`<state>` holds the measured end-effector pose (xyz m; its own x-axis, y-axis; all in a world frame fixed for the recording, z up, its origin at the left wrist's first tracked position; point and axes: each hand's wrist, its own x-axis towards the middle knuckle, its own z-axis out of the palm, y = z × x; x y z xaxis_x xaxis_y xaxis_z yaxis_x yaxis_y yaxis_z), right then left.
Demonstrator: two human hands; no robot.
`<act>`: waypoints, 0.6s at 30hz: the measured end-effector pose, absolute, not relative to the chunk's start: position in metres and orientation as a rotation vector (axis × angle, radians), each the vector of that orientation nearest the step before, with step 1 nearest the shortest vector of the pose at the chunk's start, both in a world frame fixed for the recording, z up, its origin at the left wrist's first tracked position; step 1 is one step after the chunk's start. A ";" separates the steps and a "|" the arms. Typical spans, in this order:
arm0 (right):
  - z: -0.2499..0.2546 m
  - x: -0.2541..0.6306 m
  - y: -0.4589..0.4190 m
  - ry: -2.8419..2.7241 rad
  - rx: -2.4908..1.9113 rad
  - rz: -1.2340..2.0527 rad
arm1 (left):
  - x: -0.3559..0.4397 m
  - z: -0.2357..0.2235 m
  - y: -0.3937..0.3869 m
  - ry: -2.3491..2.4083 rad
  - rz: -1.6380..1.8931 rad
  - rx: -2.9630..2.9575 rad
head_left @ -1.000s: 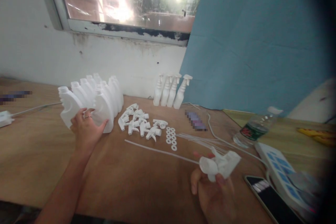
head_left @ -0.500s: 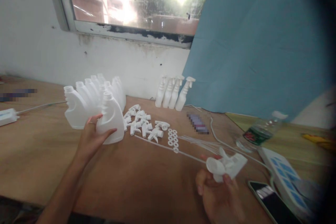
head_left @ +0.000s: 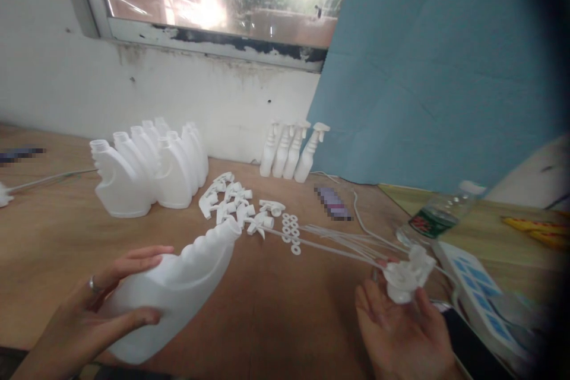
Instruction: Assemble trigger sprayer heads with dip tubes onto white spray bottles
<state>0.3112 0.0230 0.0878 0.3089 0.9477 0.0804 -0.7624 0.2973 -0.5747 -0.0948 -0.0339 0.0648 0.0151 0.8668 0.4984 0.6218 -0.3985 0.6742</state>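
Observation:
My left hand (head_left: 111,291) is wrapped round a white plastic bottle (head_left: 178,291), which is tilted with its open neck up and to the right. In my right hand (head_left: 401,326), palm up, sits a white trigger spray head (head_left: 407,276). A long thin tube (head_left: 329,251) runs left from the spray head, over the table. Between the hands lie a pile of loose spray heads (head_left: 236,199) and small white ring washers (head_left: 291,228). Several thin clear tubes (head_left: 342,234) are spread right of the washers.
Open bottles (head_left: 129,190) stand grouped at the back left. Several bottles with spray heads (head_left: 291,154) line up by the wall. At right are a water bottle (head_left: 440,219), a power strip (head_left: 476,291), a cable (head_left: 369,222) and a phone (head_left: 472,344), partly behind my right hand.
My left hand has lifted the bottle away from the group, brought it nearer and tipped its neck rightward. The right hand has shifted right and turned the spray head.

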 end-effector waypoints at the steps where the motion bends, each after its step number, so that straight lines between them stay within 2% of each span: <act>1: 0.088 0.313 0.023 -0.460 -0.477 1.183 | -0.095 0.064 -0.034 1.542 1.305 2.048; 10: 0.081 0.317 0.022 -0.610 -0.529 1.181 | -0.088 0.058 -0.031 1.528 1.155 2.230; 18: 0.073 0.325 0.031 -0.846 -0.730 1.080 | -0.078 0.070 -0.028 1.381 0.934 2.494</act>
